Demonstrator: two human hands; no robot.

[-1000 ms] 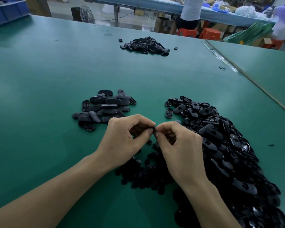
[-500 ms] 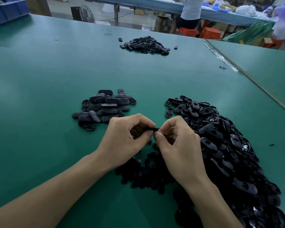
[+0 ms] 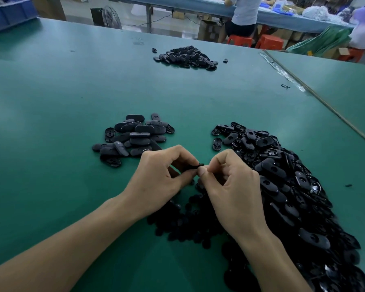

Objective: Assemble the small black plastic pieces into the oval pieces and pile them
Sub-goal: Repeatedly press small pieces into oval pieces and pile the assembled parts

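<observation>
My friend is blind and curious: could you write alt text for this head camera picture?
The left hand and right hand meet above a green table, pinching a small black part between them. A small pile of oval pieces lies beyond the left hand, a large heap at right, a far pile behind.

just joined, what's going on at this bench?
A person works bare-handed at a green table. The left hand and right hand meet fingertip to fingertip, pinching a black piece between them; the fingers hide whether anything is fitted yet. A big pile of oval pieces lies to the right, small dark pieces under the wrists, and a smaller pile to the left, probably the finished ones.
</observation>
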